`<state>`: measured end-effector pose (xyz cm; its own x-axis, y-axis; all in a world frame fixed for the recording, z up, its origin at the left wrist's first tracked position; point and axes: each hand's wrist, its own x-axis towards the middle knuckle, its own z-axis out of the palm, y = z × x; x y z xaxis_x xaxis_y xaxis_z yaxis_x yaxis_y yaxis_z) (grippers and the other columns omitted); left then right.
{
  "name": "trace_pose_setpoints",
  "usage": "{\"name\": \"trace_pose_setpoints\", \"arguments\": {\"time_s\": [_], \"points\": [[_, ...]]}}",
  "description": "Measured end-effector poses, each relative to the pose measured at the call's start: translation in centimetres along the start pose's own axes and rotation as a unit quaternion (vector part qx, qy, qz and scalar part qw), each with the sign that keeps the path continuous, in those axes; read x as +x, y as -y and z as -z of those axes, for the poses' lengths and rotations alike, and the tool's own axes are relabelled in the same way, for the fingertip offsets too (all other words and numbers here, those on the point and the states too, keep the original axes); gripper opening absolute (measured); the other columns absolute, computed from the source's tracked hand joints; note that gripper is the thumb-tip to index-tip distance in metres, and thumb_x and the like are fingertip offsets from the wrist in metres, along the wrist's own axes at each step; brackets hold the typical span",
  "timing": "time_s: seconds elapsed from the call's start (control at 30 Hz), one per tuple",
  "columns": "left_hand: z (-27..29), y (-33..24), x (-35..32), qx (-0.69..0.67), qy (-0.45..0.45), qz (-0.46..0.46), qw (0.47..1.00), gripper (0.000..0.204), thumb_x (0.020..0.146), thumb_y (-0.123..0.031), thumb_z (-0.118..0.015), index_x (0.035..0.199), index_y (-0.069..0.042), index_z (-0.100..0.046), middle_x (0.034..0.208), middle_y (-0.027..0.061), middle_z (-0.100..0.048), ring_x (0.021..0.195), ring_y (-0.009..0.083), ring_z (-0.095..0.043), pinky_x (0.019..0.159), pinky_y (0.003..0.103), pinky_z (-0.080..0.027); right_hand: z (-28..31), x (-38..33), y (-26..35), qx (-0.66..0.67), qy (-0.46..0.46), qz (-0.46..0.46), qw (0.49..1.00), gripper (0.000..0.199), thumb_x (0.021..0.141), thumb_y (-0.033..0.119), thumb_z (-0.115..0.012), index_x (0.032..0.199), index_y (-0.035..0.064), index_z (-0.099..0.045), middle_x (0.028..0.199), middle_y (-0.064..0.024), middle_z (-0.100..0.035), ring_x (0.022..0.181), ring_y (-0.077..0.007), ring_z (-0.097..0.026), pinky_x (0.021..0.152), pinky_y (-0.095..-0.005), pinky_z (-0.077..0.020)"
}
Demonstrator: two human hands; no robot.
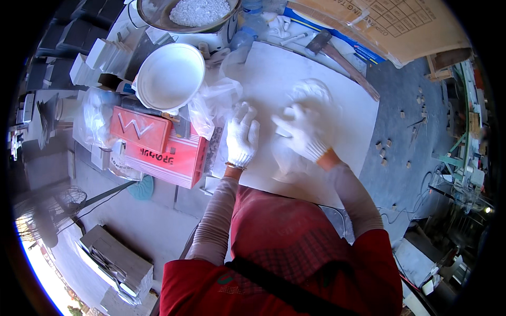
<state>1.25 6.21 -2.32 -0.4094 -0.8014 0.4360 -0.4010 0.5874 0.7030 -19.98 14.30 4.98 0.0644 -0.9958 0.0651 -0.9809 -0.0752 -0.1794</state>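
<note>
Both my hands wear white knitted gloves over a pale, dusty board (337,174). My left hand (243,136) lies near the board's left side, fingers stretched out and nothing visibly held. To its right, my right hand (301,130) is blurred by motion, its fingers appearing spread and pointing leftward. Just beyond the right hand is a whitish, rounded bundle or mound (311,89), too smeared to name; whether they touch I cannot tell. A faint pale shape (287,160) shows on the board below the right hand.
A hammer (340,63) lies along the board's far right edge. Left stand a white bowl (171,76), a clear plastic bag (213,100), and a red case (139,129) on a red box (168,160). Farther back are a basin of white lumps (158,16) and a cardboard box (390,23).
</note>
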Motion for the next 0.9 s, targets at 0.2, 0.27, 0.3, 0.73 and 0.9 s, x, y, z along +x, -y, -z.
{"name": "trace_pose_setpoints", "arguments": {"time_s": [0.2,0.27,0.3,0.73,0.9], "points": [[0.4,-1.2,1.1,0.008,0.019,-0.008,1.000,0.035,0.101,-0.013,-0.062,0.133,0.000,-0.066,0.140,0.0275,-0.062,0.134,0.0536,-0.055,0.114,0.059,-0.044,-0.9,2.1,-3.8,0.011,-0.069,-0.066,0.995,0.052,0.083,0.042,-0.087,0.132,0.0286,-0.075,0.133,-0.0057,-0.066,0.119,-0.0328,-0.064,0.094,-0.0508,-0.0527],[0.3,-1.0,1.5,0.017,0.018,-0.027,0.999,0.034,0.100,-0.012,-0.062,0.132,0.000,-0.066,0.138,0.0273,-0.062,0.132,0.0541,-0.055,0.114,0.060,-0.044,-0.7,3.6,-4.1,0.016,-0.054,-0.095,0.994,0.055,0.082,0.040,-0.088,0.134,0.0284,-0.074,0.134,-0.0071,-0.065,0.123,-0.0346,-0.061,0.096,-0.0532,-0.0510],[0.2,-1.0,1.4,0.017,0.016,-0.030,0.999,0.034,0.099,-0.012,-0.062,0.131,0.000,-0.066,0.138,0.0273,-0.062,0.131,0.0542,-0.056,0.114,0.060,-0.044,-0.7,3.4,-4.1,0.013,-0.057,-0.097,0.994,0.056,0.082,0.040,-0.088,0.135,0.0287,-0.073,0.134,-0.0082,-0.064,0.123,-0.0352,-0.060,0.097,-0.0539,-0.0507],[0.2,-1.3,1.7,0.019,0.011,-0.046,0.999,0.032,0.096,-0.007,-0.063,0.127,0.003,-0.068,0.132,0.0271,-0.065,0.126,0.0526,-0.058,0.112,0.059,-0.046,-2.8,2.8,-2.4,0.070,-0.088,-0.183,0.977,0.060,0.088,0.039,-0.084,0.144,0.0277,-0.066,0.137,-0.0185,-0.060,0.124,-0.0421,-0.059,0.099,-0.0536,-0.0533],[-0.3,-0.4,0.8,-0.003,-0.023,-0.029,0.999,0.033,0.100,-0.008,-0.064,0.131,0.001,-0.068,0.137,0.0286,-0.064,0.131,0.0514,-0.058,0.113,0.057,-0.046,-0.9,4.2,1.1,0.070,-0.043,-0.016,0.996,0.048,0.088,0.036,-0.081,0.133,0.0256,-0.069,0.126,-0.0080,-0.067,0.116,-0.0358,-0.063,0.094,-0.0538,-0.0527]]}}
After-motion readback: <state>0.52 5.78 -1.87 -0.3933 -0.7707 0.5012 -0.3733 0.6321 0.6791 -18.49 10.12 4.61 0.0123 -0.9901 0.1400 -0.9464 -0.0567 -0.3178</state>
